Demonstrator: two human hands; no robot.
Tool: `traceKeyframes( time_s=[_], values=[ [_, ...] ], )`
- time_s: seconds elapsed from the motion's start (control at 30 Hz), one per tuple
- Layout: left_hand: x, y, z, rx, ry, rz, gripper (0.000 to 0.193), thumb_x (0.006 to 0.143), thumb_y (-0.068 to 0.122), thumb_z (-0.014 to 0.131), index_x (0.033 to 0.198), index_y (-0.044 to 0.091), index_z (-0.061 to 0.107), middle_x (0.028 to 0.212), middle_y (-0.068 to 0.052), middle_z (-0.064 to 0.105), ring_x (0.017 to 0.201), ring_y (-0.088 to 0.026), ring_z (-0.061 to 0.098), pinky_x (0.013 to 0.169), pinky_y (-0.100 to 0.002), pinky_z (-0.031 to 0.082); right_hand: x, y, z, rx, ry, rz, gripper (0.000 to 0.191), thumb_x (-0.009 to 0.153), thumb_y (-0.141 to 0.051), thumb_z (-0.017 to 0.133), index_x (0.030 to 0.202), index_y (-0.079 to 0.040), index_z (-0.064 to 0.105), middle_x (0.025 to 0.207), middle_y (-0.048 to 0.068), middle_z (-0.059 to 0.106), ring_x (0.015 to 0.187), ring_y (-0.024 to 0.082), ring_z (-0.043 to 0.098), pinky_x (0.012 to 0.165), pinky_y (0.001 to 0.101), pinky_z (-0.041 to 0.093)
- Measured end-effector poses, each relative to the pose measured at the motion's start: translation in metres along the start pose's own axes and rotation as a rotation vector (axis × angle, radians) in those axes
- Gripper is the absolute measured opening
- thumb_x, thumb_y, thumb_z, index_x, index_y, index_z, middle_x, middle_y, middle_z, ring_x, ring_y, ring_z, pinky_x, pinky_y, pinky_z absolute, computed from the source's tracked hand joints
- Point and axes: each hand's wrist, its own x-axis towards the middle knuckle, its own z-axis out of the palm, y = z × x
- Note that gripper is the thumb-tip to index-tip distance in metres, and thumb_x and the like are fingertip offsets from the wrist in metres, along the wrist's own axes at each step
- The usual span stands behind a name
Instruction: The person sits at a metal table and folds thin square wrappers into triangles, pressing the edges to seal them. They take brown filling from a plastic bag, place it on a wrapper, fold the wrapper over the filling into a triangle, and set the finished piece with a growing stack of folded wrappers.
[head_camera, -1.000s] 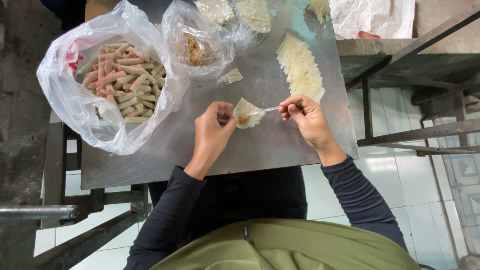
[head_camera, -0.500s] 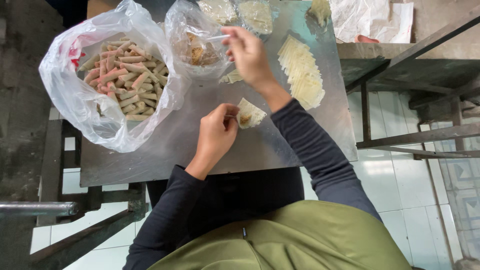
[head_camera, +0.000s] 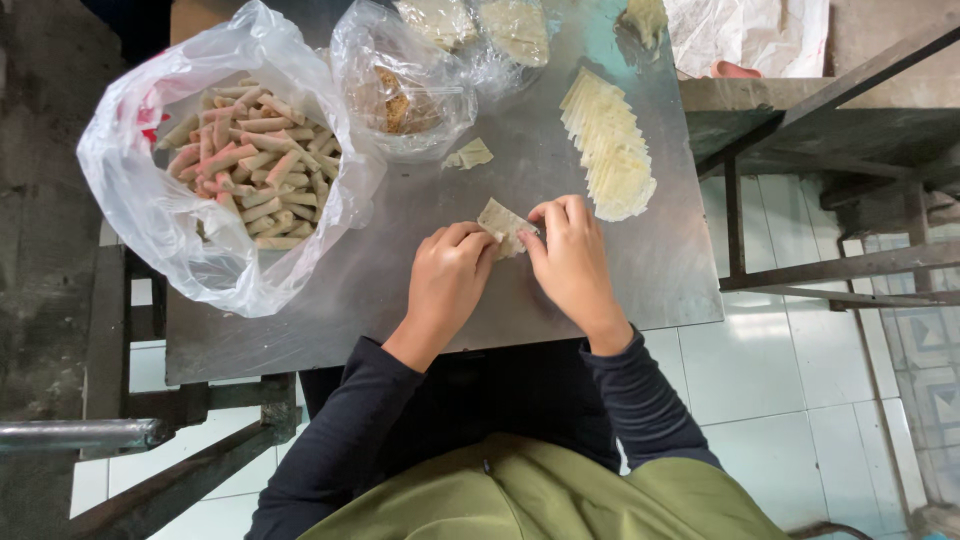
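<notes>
both hands pinch one small pale wrapper (head_camera: 503, 224) on the metal table (head_camera: 660, 270), left hand (head_camera: 447, 275) and right hand (head_camera: 570, 255) fingers clamped on its edges. looks thin, light, soft, likely tears easily; grip by corners. stack of wrappers (head_camera: 610, 150) nearby.

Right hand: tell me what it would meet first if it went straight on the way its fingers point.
The right hand points up-left; past the wrapper it holds, it would probably meet the small wrapper scrap first.
</notes>
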Motion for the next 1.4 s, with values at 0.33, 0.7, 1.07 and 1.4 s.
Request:
traceKeyframes(
  time_s=[0.33, 0.7, 1.07, 1.4],
  values=[
    [0.001, -0.005, -0.015, 0.145, -0.143, 0.179, 0.016, 0.085, 0.012, 0.069, 0.101, 0.01, 0.072, 0.107, -0.002, 0.073, 0.1, -0.023, 0.067, 0.092, -0.04, 0.046, -0.01, -0.004, 0.014, 0.264, -0.065, 0.288, 0.019, 0.098, -0.01, 0.07, 0.11, -0.003, 0.058, 0.102, 0.009, 0.065, 0.085, 0.025, 0.069, 0.076, 0.0352, 0.054],
    [0.008, -0.012, -0.02, 0.225, -0.192, 0.333, 0.01, 0.091, 0.018, 0.067, 0.097, 0.011, 0.071, 0.1, 0.001, 0.071, 0.092, -0.018, 0.066, 0.089, -0.038, 0.045, -0.016, -0.016, 0.011, 0.355, 0.023, -0.083, 0.032, 0.091, 0.007, 0.068, 0.121, 0.0, 0.062, 0.126, 0.016, 0.057, 0.098, 0.025, 0.07, 0.084, 0.035, 0.058],
    [0.012, -0.017, -0.012, 0.139, -0.147, 0.238, 0.007, 0.087, 0.014, 0.068, 0.093, 0.011, 0.069, 0.097, -0.003, 0.073, 0.092, -0.023, 0.068, 0.087, -0.039, 0.045, -0.009, -0.006, 0.003, 0.139, -0.05, -0.293, 0.025, 0.087, 0.001, 0.067, 0.112, -0.001, 0.07, 0.11, 0.013, 0.064, 0.098, 0.033, 0.068, 0.083, 0.0406, 0.056],
    [0.042, -0.037, -0.004, -0.09, -0.303, -0.146, 0.009, 0.081, 0.02, 0.077, 0.087, 0.013, 0.075, 0.083, -0.008, 0.071, 0.082, -0.026, 0.069, 0.076, -0.038, 0.05, 0.076, 0.024, 0.008, 0.147, -0.539, -0.168, 0.018, 0.078, -0.015, 0.08, 0.088, -0.005, 0.069, 0.095, 0.011, 0.062, 0.09, 0.031, 0.064, 0.078, 0.0392, 0.051]
  ],
)
